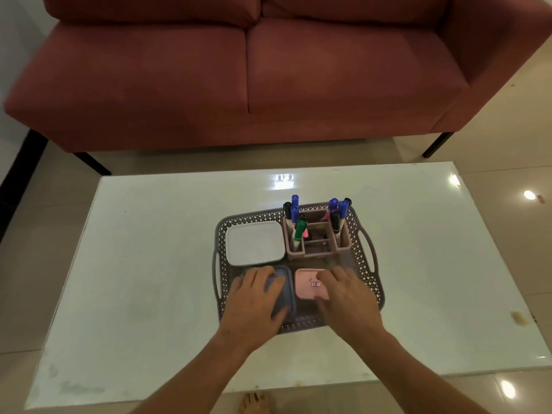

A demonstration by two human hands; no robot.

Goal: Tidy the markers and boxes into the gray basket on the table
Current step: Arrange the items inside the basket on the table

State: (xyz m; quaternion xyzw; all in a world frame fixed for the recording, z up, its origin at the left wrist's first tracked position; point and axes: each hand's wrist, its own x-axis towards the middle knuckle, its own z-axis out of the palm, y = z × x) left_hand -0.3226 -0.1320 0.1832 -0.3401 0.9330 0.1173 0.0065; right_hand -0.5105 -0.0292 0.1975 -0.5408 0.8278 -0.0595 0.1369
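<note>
Nearly finishing: curling left hand (257, 297) round blue-grey lidded box (284, 289), right hand (343, 297) round pink square box (307, 282), inside grey perforated basket (357, 231) (markers (343, 206) standing beyond fingertips).

Gray basket (251, 217), centre frame: perforated hard plastic, matt. White box (254, 243), blue-gray box (288, 291) and pink box (307, 283): smooth plastic lids, slight sheen; the pink one has a small paper-like label. Marker holder (316, 250): matt plastic. Markers (299, 230): plastic, shiny caps. Table (149, 264): white, glassy, very reflective. Sofa (268, 79), upper frame: matt reddish cloth. Floor (507, 138): glossy tile.
</note>
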